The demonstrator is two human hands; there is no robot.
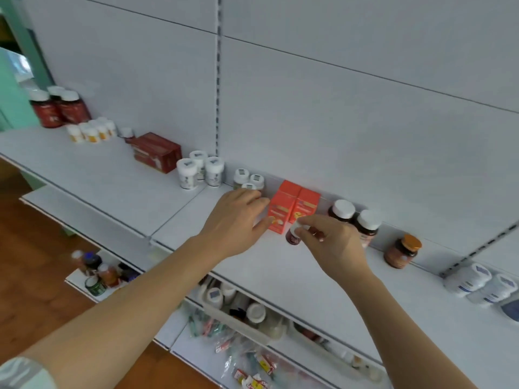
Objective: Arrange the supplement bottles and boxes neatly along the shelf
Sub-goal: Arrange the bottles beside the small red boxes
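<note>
Two bare hands work at the middle of the white metal shelf [196, 220], and the step in hand looks like slotting one small item into the row. Nearest, at about 4 o'clock from the frame's centre, the right hand [334, 245] pinches the white cap of a small dark-red supplement bottle [293, 237] between thumb and fingertips; the bottle stands upright, low over or on the shelf surface, though blur hides whether its base touches. At 9 o'clock from it, the left hand [238, 220] has its fingers loosely spread and nearly straight, the thumb tip touching the front of the pair of orange cardboard boxes [292, 206], seemingly steadying them.

Next move, as I judge it: set the bottle down squarely in front of or beside the boxes, label forward, without nudging them.

Farther back, at 3 o'clock of the boxes, two brown white-capped bottles [355, 220] stand against the back panel; at 10 o'clock sits a cluster of three small white-lidded jars [250, 181].
</note>
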